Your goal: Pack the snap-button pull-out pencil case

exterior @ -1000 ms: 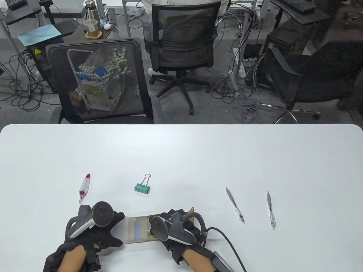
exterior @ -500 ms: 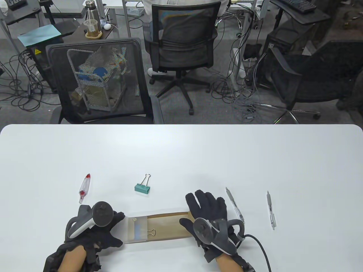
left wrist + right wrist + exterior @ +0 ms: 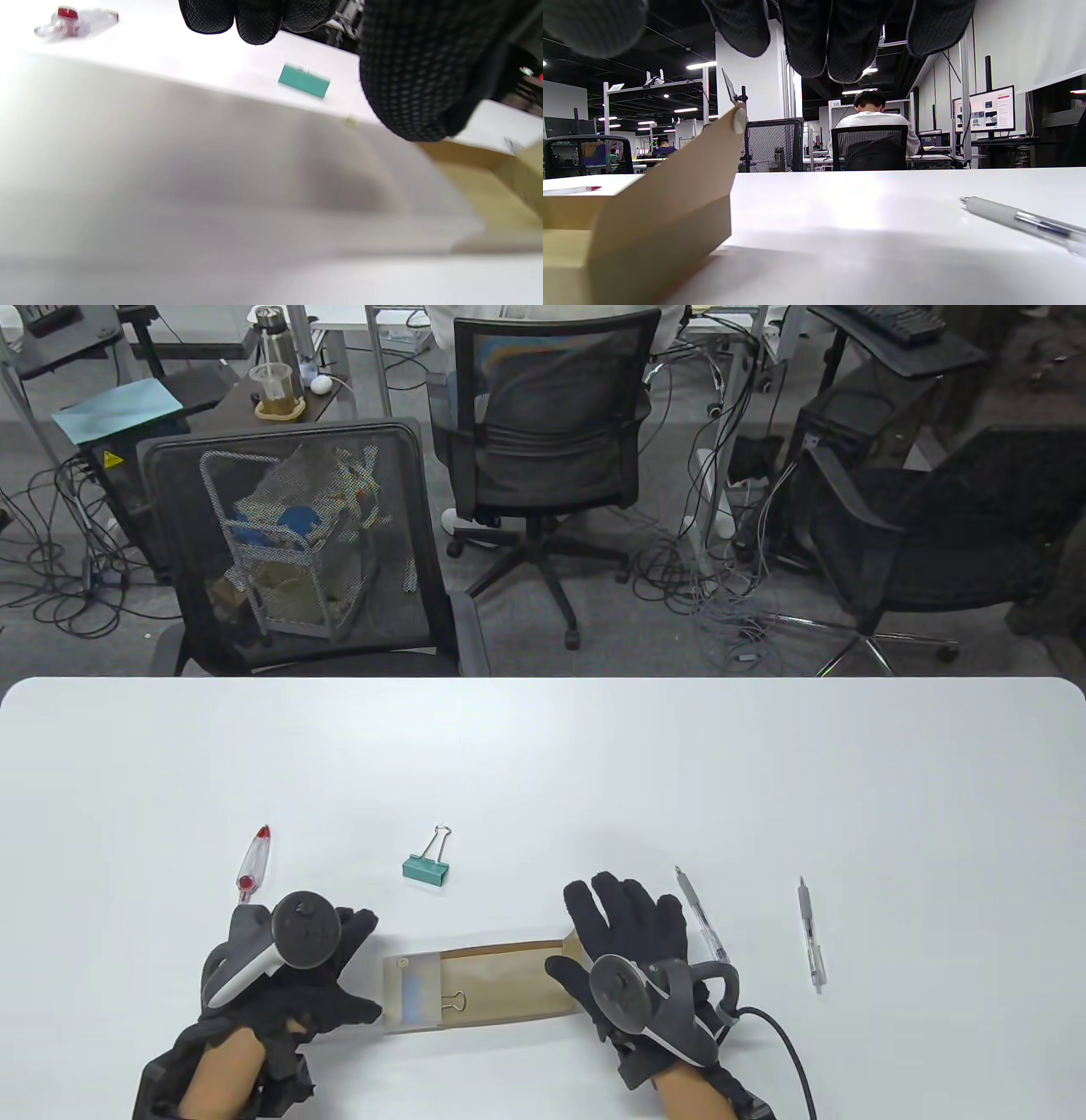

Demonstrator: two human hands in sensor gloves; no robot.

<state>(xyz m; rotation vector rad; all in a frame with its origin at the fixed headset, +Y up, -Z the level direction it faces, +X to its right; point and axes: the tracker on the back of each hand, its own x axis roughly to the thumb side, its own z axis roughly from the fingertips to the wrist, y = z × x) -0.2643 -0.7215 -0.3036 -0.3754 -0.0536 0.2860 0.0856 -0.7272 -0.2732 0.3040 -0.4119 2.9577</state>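
Observation:
The pencil case lies near the table's front edge. Its translucent sleeve is on the left, and the brown card drawer is pulled out to the right. A small metal clip lies in the drawer. My left hand is at the sleeve's left end. Its thumb is by the near corner and its fingers are spread past the far edge. My right hand is open with fingers spread over the drawer's right end. The drawer's raised flap shows in the right wrist view.
A green binder clip lies behind the case, also in the left wrist view. A clear red-tipped item lies at the left. Two pens lie right of my right hand; one shows in the right wrist view.
My right hand has drawn the drawer out to the right and opened with fingers spread. My left hand's fingers have lifted away from the sleeve's far edge.

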